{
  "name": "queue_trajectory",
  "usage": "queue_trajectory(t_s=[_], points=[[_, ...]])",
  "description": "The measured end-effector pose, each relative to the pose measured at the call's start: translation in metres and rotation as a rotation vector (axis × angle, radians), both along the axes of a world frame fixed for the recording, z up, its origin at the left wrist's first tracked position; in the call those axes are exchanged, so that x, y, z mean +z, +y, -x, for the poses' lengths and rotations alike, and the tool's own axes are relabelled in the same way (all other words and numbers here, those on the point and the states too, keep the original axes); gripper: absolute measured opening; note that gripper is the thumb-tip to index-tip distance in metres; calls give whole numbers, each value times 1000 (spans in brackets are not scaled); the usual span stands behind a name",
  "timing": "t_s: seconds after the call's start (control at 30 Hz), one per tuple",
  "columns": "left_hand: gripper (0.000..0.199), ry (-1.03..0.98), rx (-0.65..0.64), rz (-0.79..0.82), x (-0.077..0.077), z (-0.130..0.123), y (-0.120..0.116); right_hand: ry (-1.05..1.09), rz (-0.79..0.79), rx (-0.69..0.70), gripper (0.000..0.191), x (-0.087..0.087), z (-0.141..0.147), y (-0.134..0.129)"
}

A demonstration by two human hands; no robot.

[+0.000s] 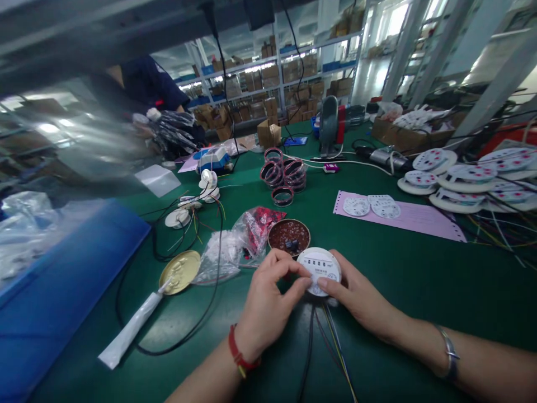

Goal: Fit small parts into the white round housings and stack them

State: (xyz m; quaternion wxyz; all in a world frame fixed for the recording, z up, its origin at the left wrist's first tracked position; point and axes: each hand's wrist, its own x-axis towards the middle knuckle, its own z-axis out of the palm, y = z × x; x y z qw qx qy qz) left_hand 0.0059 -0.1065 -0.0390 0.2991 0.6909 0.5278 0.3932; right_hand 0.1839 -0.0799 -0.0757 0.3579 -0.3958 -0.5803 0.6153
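Observation:
A round white meter dial [318, 262], printed with a row of small windows and "m³", sits in my right hand [364, 295], thumb on its face and fingers along its right edge. My left hand [269, 295] is closed in a pinch over the left part of the dial face. Whatever lies between its thumb and forefinger is too small to make out. Several thin wires [331, 336] hang from under the dial towards me. Just behind it stands a round tin [274, 246] of dark red small parts, with a few black pieces on top.
Left lie a white tube [130, 330], a gold lid [191, 266], bags of small white parts [220, 252] and red parts [260, 221], and a blue bin [84, 280]. Farther back are rings [282, 195], a pink sheet [419, 221] and stacked discs [457, 202]. Another person [146, 84] is behind the bench.

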Motion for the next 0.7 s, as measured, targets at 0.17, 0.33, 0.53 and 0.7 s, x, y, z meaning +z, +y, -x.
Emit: queue_trajectory(t_s=[0.17, 0.33, 0.53, 0.7], points=[[3, -32, 3, 3, -6, -2, 2, -60, -70, -3, 34, -2, 1, -1], [5, -59, 13, 6, -6, -3, 3, -84, -65, 13, 35, -1, 1, -3], [5, -88, 10, 42, -2, -5, 1, -163, -84, 12, 36, 0, 2, -3], [7, -111, 46, 29, -2, -7, 2, -203, -78, 30, 38, -1, 2, -2]])
